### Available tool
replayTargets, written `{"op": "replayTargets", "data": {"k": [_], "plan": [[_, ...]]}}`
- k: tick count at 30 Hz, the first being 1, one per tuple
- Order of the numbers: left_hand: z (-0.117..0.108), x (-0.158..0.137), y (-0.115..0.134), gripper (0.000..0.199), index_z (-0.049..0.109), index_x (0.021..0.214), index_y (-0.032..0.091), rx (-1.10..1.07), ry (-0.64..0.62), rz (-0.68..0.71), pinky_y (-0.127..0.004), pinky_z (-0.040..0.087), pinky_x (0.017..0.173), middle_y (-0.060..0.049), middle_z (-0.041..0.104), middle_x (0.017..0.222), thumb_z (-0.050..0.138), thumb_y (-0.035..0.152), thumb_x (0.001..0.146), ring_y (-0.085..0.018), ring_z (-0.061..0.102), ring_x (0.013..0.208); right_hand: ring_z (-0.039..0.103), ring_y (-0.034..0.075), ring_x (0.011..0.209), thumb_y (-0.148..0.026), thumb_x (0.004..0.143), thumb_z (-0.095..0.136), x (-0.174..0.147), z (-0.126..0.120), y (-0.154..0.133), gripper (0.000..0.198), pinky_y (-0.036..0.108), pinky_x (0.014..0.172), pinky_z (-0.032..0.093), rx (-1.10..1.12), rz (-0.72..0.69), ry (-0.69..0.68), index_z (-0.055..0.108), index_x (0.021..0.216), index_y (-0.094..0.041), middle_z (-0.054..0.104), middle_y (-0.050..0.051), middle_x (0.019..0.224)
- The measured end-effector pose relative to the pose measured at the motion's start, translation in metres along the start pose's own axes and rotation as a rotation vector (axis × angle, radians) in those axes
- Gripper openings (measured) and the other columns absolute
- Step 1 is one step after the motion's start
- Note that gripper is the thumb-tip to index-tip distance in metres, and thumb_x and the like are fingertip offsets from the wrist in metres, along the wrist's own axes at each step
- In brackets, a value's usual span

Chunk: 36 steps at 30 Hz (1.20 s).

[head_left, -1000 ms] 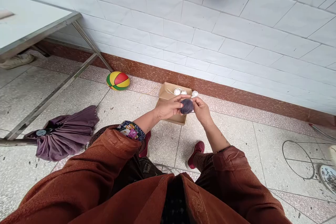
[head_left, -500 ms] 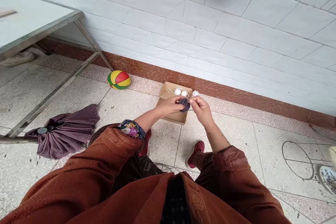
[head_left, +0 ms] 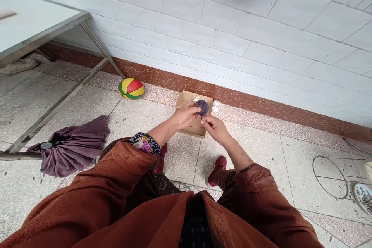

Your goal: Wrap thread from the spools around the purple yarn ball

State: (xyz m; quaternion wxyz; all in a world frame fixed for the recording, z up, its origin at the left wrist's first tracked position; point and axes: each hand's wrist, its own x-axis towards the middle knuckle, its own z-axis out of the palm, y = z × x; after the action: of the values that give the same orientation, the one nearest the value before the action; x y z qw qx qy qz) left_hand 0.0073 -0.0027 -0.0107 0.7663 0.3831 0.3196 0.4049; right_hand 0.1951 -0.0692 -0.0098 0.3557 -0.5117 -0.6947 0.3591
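Nearest you are your rust-brown jacket sleeves, and beyond the cuffs both hands meet over the floor. Your left hand grasps the grey-purple yarn ball between thumb and fingers, holding it up in front of the cardboard box. Your right hand has thumb and fingertip pinched together at the ball's lower edge, apparently on a yarn strand (too fine to make out between the fingertips). A thin dark line across the box may be that same yarn.

This looks like the winding step, mid-turn. Another turn would call for a steady left grip — firm but not crushing — while the right hand carries the strand around under light tension, clear of the left thumb.

Farther off, a white yarn ball sits just beside the box, near the marbled red-brown skirting below the white tiled wall.
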Motion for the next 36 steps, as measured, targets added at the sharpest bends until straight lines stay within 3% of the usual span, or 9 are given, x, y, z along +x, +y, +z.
{"op": "replayTargets", "data": {"k": [4,7,11,14,20,26,31,33,36], "plan": [[0.001,0.000,0.001,0.047,0.074,0.111,0.018,0.319,0.111,0.058,-0.036,0.051,0.099,-0.005,0.075,0.110,0.089,0.026,0.067,-0.020,0.066,0.102,0.059,0.019,0.074,-0.054,0.104,0.065,0.000,-0.012,-0.014,0.032,0.034,0.074,0.051,0.091,-0.102,0.014,0.073,0.092,-0.025,0.067,0.002,0.081],[0.005,-0.004,0.002,0.048,0.076,0.115,0.019,0.490,0.031,0.048,-0.040,0.051,0.102,-0.005,0.076,0.110,0.089,0.027,0.070,-0.021,0.067,0.101,0.062,0.021,0.078,-0.055,0.103,0.066,0.008,-0.020,-0.010,0.032,0.036,0.076,0.052,0.091,-0.087,0.167,0.073,0.093,-0.026,0.069,0.004,0.087],[0.007,-0.010,-0.002,0.051,0.077,0.125,0.020,0.441,-0.148,-0.018,-0.041,0.054,0.102,-0.007,0.077,0.116,0.087,0.027,0.076,-0.022,0.069,0.107,0.064,0.023,0.084,-0.057,0.100,0.066,0.018,-0.023,0.007,0.034,0.038,0.083,0.053,0.038,-0.043,0.340,0.072,0.088,-0.025,0.072,0.004,0.088],[0.007,-0.012,-0.006,0.058,0.072,0.136,0.024,0.264,-0.227,-0.054,-0.036,0.057,0.092,-0.010,0.073,0.130,0.088,0.031,0.081,-0.023,0.070,0.112,0.064,0.023,0.084,-0.055,0.098,0.064,0.019,-0.020,0.016,0.033,0.038,0.084,0.053,0.027,0.035,0.370,0.070,0.086,-0.025,0.072,0.004,0.087],[0.009,-0.016,-0.005,0.059,0.069,0.141,0.025,-0.010,-0.356,-0.093,-0.033,0.058,0.082,-0.014,0.072,0.133,0.090,0.038,0.087,-0.025,0.076,0.106,0.064,0.022,0.082,-0.049,0.101,0.056,0.016,-0.014,0.020,0.030,0.035,0.081,0.053,0.023,0.137,0.310,0.065,0.086,-0.025,0.071,0.003,0.086],[0.003,-0.008,0.000,0.055,0.069,0.130,0.023,-0.087,-0.197,0.005,-0.039,0.060,0.096,-0.010,0.074,0.128,0.094,0.028,0.081,-0.023,0.074,0.111,0.067,0.025,0.086,-0.033,0.100,0.059,0.009,-0.001,0.017,0.013,0.035,0.079,0.053,-0.138,0.184,0.086,0.069,0.099,-0.025,0.075,0.006,0.092],[-0.013,0.003,0.008,0.055,0.069,0.120,0.020,0.131,0.020,0.079,-0.040,0.057,0.103,-0.007,0.077,0.117,0.097,0.028,0.074,-0.021,0.072,0.109,0.063,0.020,0.080,-0.044,0.107,0.060,-0.002,-0.002,-0.004,0.029,0.032,0.081,0.052,-0.121,-0.056,-0.236,0.065,0.085,-0.025,0.068,0.002,0.082],[-0.016,0.004,0.009,0.056,0.069,0.122,0.019,0.277,0.064,0.121,-0.042,0.054,0.108,-0.008,0.077,0.117,0.096,0.029,0.074,-0.022,0.071,0.112,0.059,0.018,0.073,-0.052,0.108,0.060,-0.003,-0.009,-0.013,0.036,0.031,0.075,0.050,-0.042,-0.096,-0.228,0.065,0.085,-0.025,0.063,0.000,0.076],[-0.014,0.002,0.005,0.063,0.068,0.130,0.020,0.453,-0.002,0.139,-0.046,0.052,0.112,-0.008,0.076,0.120,0.095,0.031,0.074,-0.024,0.070,0.114,0.056,0.018,0.070,-0.062,0.106,0.061,0.003,-0.021,-0.018,0.042,0.033,0.071,0.049,0.043,-0.091,-0.056,0.068,0.088,-0.025,0.060,0.000,0.076]]}}
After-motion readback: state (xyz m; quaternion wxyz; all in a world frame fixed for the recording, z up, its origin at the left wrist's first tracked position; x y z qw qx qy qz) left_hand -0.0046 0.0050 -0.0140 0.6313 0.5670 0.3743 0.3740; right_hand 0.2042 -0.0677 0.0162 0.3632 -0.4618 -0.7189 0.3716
